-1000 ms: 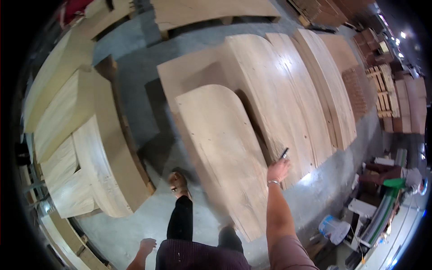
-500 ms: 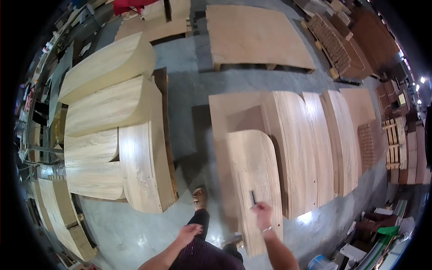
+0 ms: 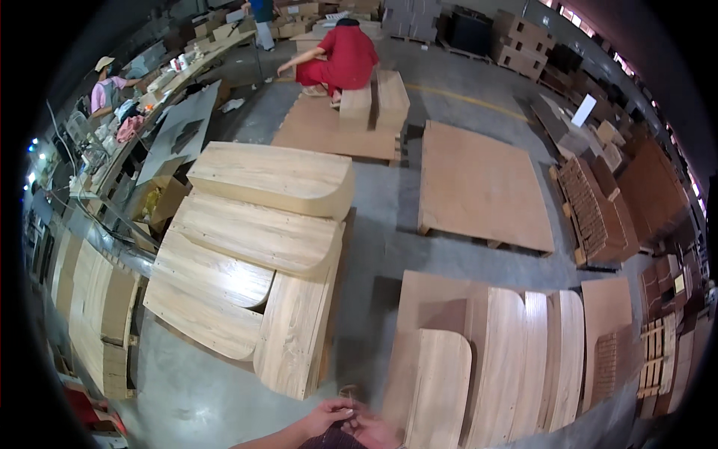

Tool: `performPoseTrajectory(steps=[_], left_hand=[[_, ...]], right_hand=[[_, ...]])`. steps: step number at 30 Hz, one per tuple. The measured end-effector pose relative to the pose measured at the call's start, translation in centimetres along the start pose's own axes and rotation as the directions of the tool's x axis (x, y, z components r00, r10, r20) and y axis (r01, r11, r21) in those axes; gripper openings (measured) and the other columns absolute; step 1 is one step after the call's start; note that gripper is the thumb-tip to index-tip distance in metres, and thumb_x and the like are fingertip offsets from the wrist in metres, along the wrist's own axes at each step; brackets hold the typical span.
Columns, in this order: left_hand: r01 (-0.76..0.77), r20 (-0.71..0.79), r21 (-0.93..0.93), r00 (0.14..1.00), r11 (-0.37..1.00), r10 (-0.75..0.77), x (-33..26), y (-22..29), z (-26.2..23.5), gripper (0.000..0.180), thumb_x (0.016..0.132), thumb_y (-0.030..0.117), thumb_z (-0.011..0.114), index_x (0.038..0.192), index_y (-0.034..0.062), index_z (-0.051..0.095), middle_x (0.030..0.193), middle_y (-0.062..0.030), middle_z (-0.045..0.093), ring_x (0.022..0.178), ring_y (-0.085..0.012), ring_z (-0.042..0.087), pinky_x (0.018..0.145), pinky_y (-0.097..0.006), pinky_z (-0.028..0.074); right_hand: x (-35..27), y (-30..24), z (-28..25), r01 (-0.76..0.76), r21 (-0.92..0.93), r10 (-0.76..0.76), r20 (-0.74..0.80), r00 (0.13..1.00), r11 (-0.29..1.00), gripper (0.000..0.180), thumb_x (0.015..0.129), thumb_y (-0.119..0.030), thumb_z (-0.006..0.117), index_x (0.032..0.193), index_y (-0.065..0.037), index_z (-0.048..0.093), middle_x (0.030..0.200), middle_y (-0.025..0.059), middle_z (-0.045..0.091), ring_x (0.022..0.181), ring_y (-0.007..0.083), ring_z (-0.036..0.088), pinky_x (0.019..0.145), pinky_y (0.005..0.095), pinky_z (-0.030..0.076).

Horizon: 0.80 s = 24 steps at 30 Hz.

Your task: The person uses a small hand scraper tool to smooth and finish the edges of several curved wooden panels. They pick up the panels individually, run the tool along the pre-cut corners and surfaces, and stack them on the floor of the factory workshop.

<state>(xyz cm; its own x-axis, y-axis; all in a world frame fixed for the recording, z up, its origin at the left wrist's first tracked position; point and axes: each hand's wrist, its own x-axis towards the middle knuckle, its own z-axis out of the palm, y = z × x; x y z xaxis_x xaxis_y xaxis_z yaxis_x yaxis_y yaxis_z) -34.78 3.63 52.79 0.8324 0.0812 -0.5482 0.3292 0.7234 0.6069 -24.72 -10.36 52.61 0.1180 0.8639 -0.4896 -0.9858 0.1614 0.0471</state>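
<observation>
Left hand [image 3: 329,416] and right hand [image 3: 372,431] meet at the bottom edge, fingers curled together, grip unclear, beside a rounded wooden panel [image 3: 437,385] lying on the floor [image 3: 378,232].

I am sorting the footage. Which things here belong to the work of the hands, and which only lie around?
In hand:
left hand and right hand, together
rounded wooden panel beside them

Lying about:
curved panel stack
flat board pallet
person in red, crouching
cardboard boxes

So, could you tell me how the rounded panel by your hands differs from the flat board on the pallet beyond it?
The rounded panel is narrow, pale and rounded at its far end; the flat board is wider, browner and square-cornered. The panel lies atop other panels; the board lies alone. Both are wooden.
</observation>
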Motion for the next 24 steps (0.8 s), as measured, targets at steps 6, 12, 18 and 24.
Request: performPoseTrajectory(steps=[6, 12, 18, 24], left_hand=[[-0.069, -0.043, -0.228, 0.997, 0.971, 0.060, -0.9, 5.0, 1.1, 0.018, 0.090, -0.003, 0.057, 0.106, -0.0049, 0.064, 0.099, -0.0137, 0.067, 0.074, -0.0175, 0.069, 0.067, -0.028, 0.059], [-0.228, -0.027, -0.147, 0.974, 0.962, 0.226, 2.3, 11.7, 4.5, 0.010, 0.088, 0.000, 0.061, 0.093, -0.0083, 0.063, 0.106, -0.0224, 0.060, 0.079, -0.0265, 0.068, 0.069, -0.034, 0.062], [-0.143, -0.091, -0.157, 0.987, 0.977, 0.129, 9.5, 18.0, 9.1, 0.011, 0.092, 0.001, 0.056, 0.097, -0.0062, 0.062, 0.091, -0.0135, 0.064, 0.066, -0.0202, 0.065, 0.064, -0.034, 0.059], [-0.227, -0.132, -0.219, 0.971, 0.949, 0.201, 20.4, 21.1, 11.7, 0.008, 0.094, 0.010, 0.056, 0.090, 0.0033, 0.059, 0.088, -0.0097, 0.062, 0.077, -0.0219, 0.062, 0.072, -0.036, 0.052]], right_hand=[[0.2, -0.8, 7.1, -0.224, 0.109, 0.222, 0.032, 0.974, 0.968, 0.026, 0.092, -0.001, 0.049, 0.117, -0.002, 0.055, 0.087, 0.0057, 0.058, 0.079, 0.0174, 0.057, 0.076, 0.0359, 0.052], [1.9, -4.3, 8.7, -0.262, 0.073, 0.252, 0.123, 0.960, 0.962, 0.011, 0.096, -0.012, 0.049, 0.105, -0.008, 0.053, 0.083, 0.0025, 0.054, 0.075, 0.0139, 0.053, 0.074, 0.0316, 0.049], [5.2, -15.0, 11.0, -0.253, -0.165, 0.288, 0.241, 0.927, 0.953, 0.017, 0.093, -0.021, 0.056, 0.086, -0.005, 0.052, 0.070, 0.0003, 0.045, 0.076, 0.0172, 0.045, 0.082, 0.0339, 0.041], [8.4, -25.4, 9.5, -0.144, -0.320, 0.188, 0.108, 0.976, 0.936, 0.016, 0.096, -0.016, 0.053, 0.087, -0.004, 0.055, 0.071, 0.0032, 0.050, 0.072, 0.0206, 0.057, 0.086, 0.0432, 0.053]])
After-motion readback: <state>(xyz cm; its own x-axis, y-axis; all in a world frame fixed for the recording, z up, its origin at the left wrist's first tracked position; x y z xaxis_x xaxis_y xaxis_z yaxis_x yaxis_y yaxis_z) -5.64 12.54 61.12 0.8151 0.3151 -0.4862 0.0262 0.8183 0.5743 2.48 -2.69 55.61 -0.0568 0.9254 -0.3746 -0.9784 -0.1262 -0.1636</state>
